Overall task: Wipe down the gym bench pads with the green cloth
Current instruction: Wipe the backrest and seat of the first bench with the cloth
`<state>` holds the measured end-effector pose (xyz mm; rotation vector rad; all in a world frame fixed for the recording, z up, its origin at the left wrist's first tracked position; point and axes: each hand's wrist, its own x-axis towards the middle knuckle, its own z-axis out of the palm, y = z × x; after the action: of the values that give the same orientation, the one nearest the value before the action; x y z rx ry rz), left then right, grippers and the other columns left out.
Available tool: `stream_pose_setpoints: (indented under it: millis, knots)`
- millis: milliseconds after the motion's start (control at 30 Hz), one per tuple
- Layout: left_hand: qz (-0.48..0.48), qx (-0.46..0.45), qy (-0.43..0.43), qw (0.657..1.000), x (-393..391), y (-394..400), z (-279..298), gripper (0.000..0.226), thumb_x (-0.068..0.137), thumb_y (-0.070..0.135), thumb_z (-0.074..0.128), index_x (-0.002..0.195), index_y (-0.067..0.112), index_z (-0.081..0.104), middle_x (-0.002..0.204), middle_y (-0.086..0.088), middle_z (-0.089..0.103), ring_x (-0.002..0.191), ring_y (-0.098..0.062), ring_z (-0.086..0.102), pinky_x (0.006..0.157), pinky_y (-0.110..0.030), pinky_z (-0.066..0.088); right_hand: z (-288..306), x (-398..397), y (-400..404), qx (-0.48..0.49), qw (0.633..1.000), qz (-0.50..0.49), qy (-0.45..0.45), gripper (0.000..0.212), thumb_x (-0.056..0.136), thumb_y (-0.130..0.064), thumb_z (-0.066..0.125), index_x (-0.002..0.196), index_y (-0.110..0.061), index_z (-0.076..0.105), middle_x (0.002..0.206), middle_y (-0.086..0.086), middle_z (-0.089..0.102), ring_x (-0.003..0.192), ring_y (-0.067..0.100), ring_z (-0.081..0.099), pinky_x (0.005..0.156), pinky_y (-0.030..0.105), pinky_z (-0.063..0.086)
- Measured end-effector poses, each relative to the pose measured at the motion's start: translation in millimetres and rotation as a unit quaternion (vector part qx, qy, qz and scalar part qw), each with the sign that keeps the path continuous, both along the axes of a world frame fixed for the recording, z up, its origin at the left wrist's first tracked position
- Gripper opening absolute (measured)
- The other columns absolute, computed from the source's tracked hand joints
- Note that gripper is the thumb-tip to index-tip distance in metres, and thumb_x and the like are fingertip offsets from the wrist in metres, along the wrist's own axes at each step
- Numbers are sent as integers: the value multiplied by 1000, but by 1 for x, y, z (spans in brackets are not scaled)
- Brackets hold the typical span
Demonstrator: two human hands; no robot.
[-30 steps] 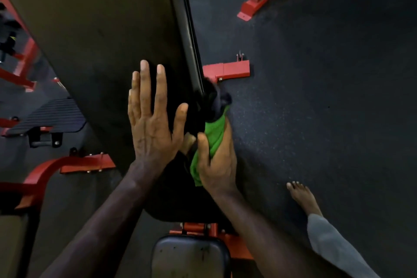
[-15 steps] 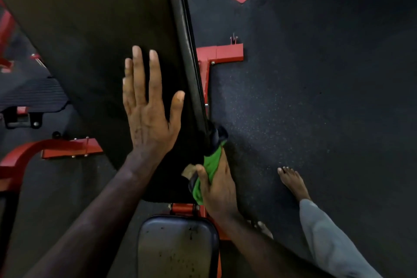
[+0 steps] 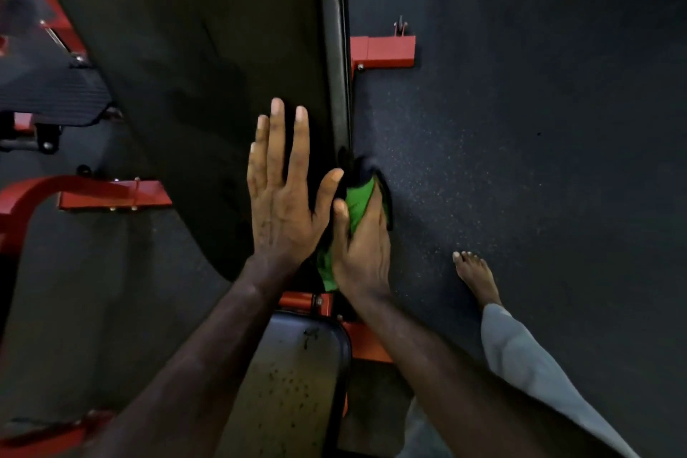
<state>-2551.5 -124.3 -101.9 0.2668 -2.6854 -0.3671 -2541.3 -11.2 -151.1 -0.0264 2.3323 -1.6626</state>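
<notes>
A long dark back pad [image 3: 208, 48] of a gym bench slopes up and away from me. My left hand [image 3: 282, 193] lies flat on its face near the right edge, fingers straight. My right hand [image 3: 366, 249] grips the green cloth [image 3: 358, 203] and holds it against the pad's right side edge, low down. The cloth's fingers-side part is hidden behind the pad edge. A smaller worn seat pad [image 3: 293, 379] sits below my wrists.
Red steel frame parts stand at the left [image 3: 111, 193], under the pad [image 3: 386, 52] and behind the seat. A black ribbed footplate [image 3: 52, 97] is at the far left. Dark rubber floor lies to the right, with my bare foot [image 3: 477, 277] and grey trouser leg on it.
My right hand has slid the cloth back up the pad's side edge after dropping lower half a second ago. My left hand stayed flat on the pad, now closer to the right hand.
</notes>
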Motion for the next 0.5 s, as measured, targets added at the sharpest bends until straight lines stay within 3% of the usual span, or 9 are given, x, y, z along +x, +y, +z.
stream_pose_setpoints:
  millis: [100,167,233,267,333,433,500]
  knots:
    - [14,20,-2,1000,10,2,-7,72,107,36,55,163,12,18,170,-20,14,159,-34,10,128,-49,18,3,-2,-6,-18,999,-21,27,75,104,-57,39,165,-21,17,163,1,34,136,-16,29,106,2,25]
    - [16,23,-10,1000,17,2,-11,73,106,35,57,163,13,18,171,-18,12,159,-33,9,128,-49,18,-12,26,1,-14,1000,4,-7,75,104,-58,39,166,-27,11,166,-4,28,138,-21,25,111,9,30]
    - [16,23,-20,999,24,1,-14,75,105,35,60,163,13,18,171,-16,10,160,-31,7,128,-46,15,-29,55,14,14,998,33,-46,75,103,-64,34,165,-33,6,167,-5,26,148,0,31,117,26,36]
    - [16,24,-19,999,27,-1,-16,76,104,36,60,163,14,18,171,-16,10,160,-31,7,128,-44,14,-35,61,17,20,997,40,-56,75,102,-67,31,165,-34,4,168,-4,25,151,8,32,119,28,34]
    - [22,28,-22,999,32,-3,-21,76,104,38,60,163,13,19,171,-17,11,159,-32,8,128,-45,14,-34,53,12,14,998,28,-61,78,101,-67,28,166,-30,5,170,-2,23,153,10,27,119,22,27]
    - [32,28,-25,999,34,-1,-25,75,104,37,61,162,9,22,170,-21,14,159,-35,10,128,-50,18,-20,31,-1,8,999,-31,2,74,106,-54,36,166,-17,14,167,1,28,145,-12,21,112,3,17]
    - [40,37,-27,998,37,2,-27,76,104,36,62,162,9,22,170,-20,14,159,-35,11,128,-49,18,-28,39,1,20,1000,-18,1,71,108,-49,40,166,-15,15,167,-1,28,144,-19,18,111,2,19]
